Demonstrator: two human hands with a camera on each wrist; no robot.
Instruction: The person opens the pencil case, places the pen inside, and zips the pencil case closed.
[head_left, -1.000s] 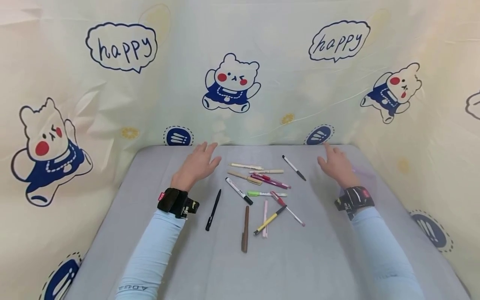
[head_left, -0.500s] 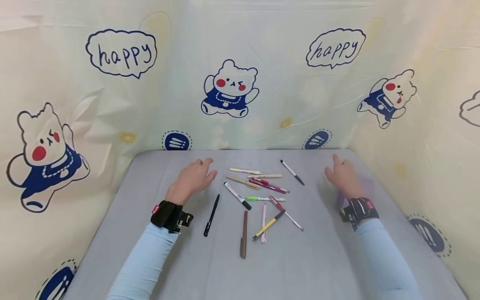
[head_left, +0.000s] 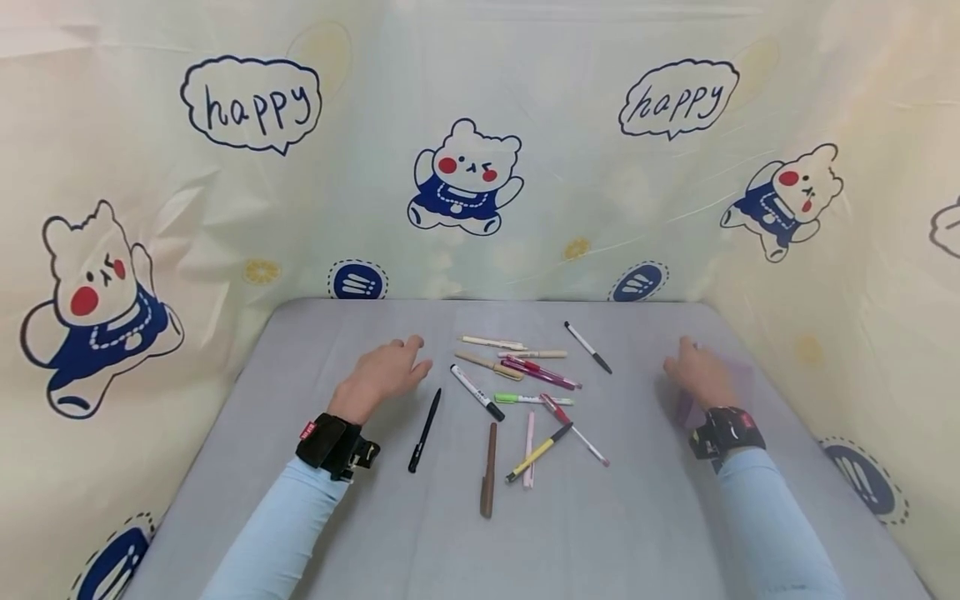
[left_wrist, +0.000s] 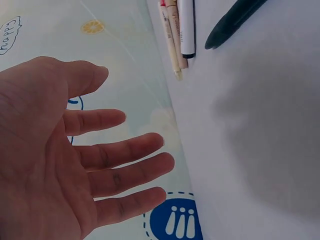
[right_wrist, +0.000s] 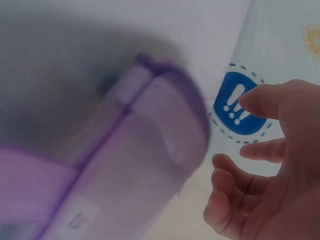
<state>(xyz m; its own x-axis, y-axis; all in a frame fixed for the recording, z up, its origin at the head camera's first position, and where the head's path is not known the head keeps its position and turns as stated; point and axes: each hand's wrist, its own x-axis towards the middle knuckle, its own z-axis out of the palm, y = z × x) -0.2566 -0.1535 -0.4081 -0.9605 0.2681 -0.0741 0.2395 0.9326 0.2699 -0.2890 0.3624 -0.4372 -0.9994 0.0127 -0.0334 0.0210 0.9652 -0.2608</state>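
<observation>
My left hand (head_left: 382, 377) hovers over the left side of the table, fingers spread and holding nothing; its palm (left_wrist: 35, 165) fills the left of the left wrist view. Closest to it lies a black pen (head_left: 425, 431). On the right, my right hand (head_left: 703, 377) is beside a see-through purple mesh pouch (head_left: 738, 377), which it partly covers in the head view. The right wrist view shows the pouch (right_wrist: 155, 130) large, with a white label. There the right hand (right_wrist: 280, 175) has loosely bent fingers, apart from the pouch and with nothing in them.
Several loose pens lie mid-table, among them a white marker (head_left: 472, 389), a green-capped highlighter (head_left: 534, 400), a brown marker (head_left: 489, 471) and a yellow pen (head_left: 542, 451) crossing a pink one (head_left: 529, 477). A white-and-grey pen (head_left: 588, 347) lies further back. A printed curtain (head_left: 562, 183) surrounds the table.
My right hand has moved right and closer to me, toward the purple pouch, its fingers bending more. The left hand has drawn slightly back and left. The pens lie as before.
</observation>
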